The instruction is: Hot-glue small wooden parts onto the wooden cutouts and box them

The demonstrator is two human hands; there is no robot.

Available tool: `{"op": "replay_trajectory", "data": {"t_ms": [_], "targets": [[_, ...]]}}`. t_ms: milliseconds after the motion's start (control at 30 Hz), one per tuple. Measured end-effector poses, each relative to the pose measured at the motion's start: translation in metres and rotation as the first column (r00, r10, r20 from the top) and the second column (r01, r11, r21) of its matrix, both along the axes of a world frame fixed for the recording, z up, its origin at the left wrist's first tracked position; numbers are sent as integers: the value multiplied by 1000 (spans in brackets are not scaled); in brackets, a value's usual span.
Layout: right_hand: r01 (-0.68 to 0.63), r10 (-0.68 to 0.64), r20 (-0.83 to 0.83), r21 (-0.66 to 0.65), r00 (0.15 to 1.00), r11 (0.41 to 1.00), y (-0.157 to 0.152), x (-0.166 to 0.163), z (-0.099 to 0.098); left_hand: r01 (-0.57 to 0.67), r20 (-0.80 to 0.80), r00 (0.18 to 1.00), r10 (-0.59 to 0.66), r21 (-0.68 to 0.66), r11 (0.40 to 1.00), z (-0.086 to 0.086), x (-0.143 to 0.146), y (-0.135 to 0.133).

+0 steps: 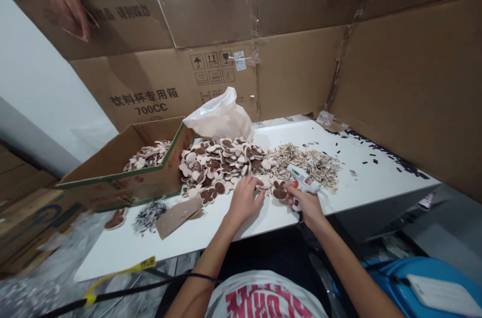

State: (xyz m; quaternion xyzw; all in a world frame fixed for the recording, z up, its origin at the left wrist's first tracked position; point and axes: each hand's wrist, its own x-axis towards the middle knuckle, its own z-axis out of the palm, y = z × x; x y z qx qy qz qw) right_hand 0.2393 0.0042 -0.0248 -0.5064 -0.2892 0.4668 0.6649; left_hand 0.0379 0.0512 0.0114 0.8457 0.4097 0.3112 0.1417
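Observation:
My right hand (304,201) is wrapped round a white hot glue gun (303,177), its nozzle pointing right. Close to those fingertips is a brown rabbit-head-shaped felt piece (279,190); whether they touch it I cannot tell. My left hand (246,198) rests low over the white table, thumb apart from the fingers, its fingertips at a pale felt piece (265,182). Just beyond it lies a heap of brown and cream felt pieces (220,160). Behind the glue gun spreads a pile of thin beige strips (318,163).
An open cardboard box (113,185) with more felt pieces stands left. Tall cardboard (301,67) walls the table's back and right. A white plastic bag (222,115), a cardboard scrap (176,218), dark bits (148,216) and black pieces (395,155) lie about. Another person's hand (71,12) grips the cardboard's top.

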Motion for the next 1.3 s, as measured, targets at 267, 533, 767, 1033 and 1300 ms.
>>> {"op": "replay_trajectory", "data": {"t_ms": [267,533,767,1033,1300], "targets": [[61,-61,47,1,997,998,-5,3,-1,280,-261,935,-240,129,951,-1,5,36],[69,-68,77,-5,995,998,2,-2,-9,102,-199,978,-63,194,976,-3,13,44],[99,-98,55,-26,994,995,2,-6,-5,266,-284,937,-202,210,941,-4,42,81],[24,-16,98,-75,995,997,2,-5,-2,145,64,987,-148,56,988,-6,38,88],[-48,84,270,-137,959,989,2,-11,-1,1,429,902,36,-84,996,11,-5,48]]}}
